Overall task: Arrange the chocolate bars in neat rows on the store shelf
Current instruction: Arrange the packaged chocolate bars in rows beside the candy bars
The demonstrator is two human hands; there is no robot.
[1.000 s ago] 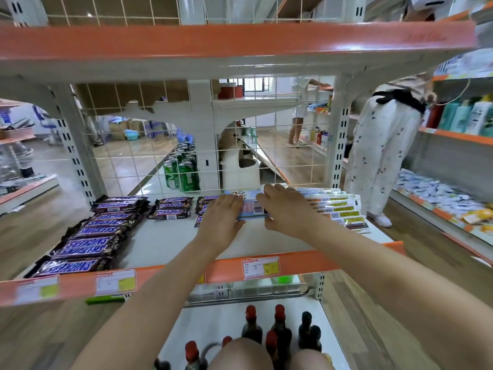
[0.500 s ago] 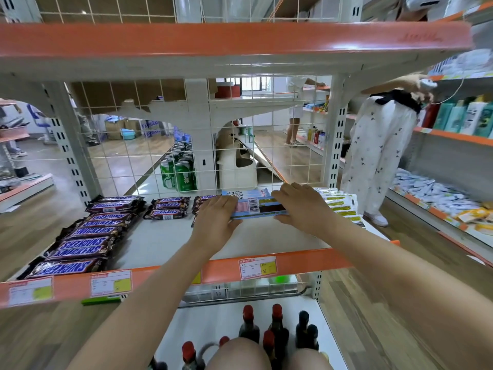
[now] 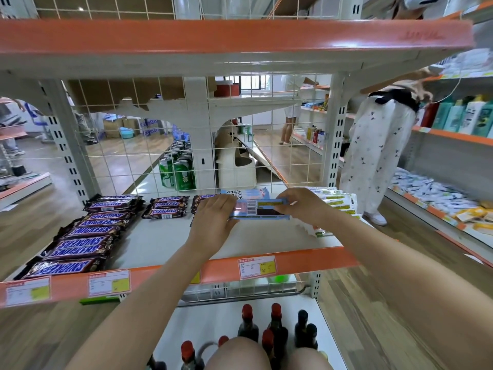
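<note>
Both hands on one bar here: the left hand (image 3: 213, 220) lies mostly flat over the near end of a light blue chocolate bar (image 3: 262, 209), thumb tucked under its edge, while the right hand (image 3: 304, 206) pinches the far end, fingers curled round it. The bar sits flat, barcode side up, just above the shelf (image 3: 160, 241) in the middle, over more blue bars (image 3: 246, 194) at the back. Snickers bars (image 3: 80, 244) run in rows along the left, pale wrapped bars (image 3: 337, 202) stack at the right, dark bottles (image 3: 276, 327) stand on the shelf below
</note>
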